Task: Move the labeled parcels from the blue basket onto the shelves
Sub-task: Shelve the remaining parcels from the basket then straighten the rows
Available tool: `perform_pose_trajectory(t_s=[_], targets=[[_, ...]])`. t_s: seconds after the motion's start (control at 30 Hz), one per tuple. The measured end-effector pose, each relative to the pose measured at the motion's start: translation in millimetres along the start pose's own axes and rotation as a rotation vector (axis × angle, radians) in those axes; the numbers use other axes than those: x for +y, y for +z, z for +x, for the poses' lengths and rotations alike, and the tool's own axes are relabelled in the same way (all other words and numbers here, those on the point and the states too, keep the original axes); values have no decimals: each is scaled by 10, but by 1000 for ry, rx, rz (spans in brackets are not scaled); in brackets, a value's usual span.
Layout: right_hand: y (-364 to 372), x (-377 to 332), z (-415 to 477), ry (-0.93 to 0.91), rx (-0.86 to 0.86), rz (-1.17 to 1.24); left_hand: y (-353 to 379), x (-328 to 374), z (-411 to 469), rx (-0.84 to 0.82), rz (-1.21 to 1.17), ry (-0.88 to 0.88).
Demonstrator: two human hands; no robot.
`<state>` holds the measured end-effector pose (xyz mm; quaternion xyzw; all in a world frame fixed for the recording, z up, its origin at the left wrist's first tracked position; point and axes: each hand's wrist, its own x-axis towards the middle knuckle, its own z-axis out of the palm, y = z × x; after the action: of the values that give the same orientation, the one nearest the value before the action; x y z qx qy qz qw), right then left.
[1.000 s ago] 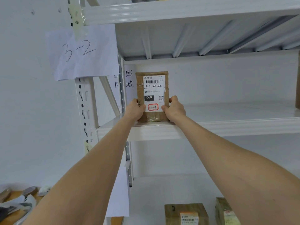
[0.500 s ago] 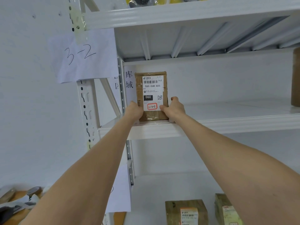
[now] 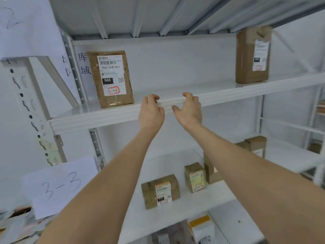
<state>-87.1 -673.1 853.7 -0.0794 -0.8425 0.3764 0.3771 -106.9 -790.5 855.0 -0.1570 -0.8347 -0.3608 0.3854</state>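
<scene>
Standing upright on the shelf, the labeled parcel went unheld; left hand and right hand hovered nearby, loosely curled, empty.

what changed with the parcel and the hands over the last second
Both hands let go of the labeled parcel. The left hand and right hand have drawn back and to its right, and are now in front of the shelf edge, loosely curled and holding nothing. The parcel stayed standing upright at the shelf's left end, label facing out.
</scene>
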Motion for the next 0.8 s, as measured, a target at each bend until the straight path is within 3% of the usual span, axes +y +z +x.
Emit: perform_pose_trajectory(t_s=[0.3, 0.8], targets=[[-912, 1659, -505, 296, -15, -161, 1432, 841, -982, -448, -79, -17], [-2590, 4818, -818, 662, -125, -251, 4022, 2722, -2751, -869, -174, -93]])
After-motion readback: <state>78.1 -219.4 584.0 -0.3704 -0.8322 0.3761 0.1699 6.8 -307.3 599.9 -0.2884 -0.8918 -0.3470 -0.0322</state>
